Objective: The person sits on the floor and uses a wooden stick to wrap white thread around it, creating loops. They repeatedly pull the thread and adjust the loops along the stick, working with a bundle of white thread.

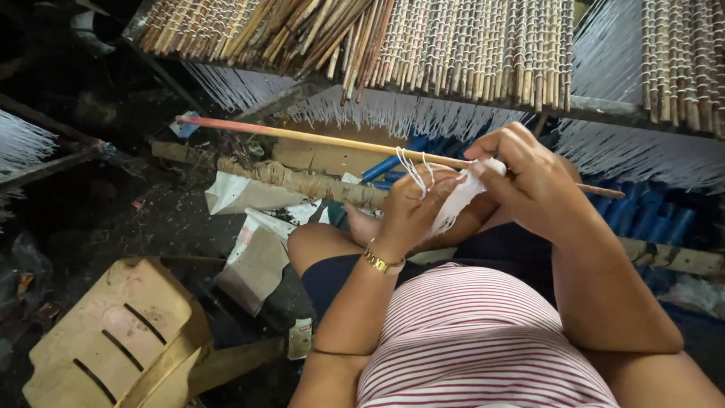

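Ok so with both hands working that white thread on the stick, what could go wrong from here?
1. The stick juts far past the left hand, unsupported there; it may tip or swing and pull the thread loose.
2. Loose loops over the left hand's fingers could slip off or tangle.
3. The right hand works close under the hanging white strands; the stick could snag them.

Smooth wooden stick, red-tinted at one end; soft white cotton threads; matt split-reed mat; rough twine-wrapped beam; glossy gold metal watch; worn, dusty plastic stool; crumpled paper.
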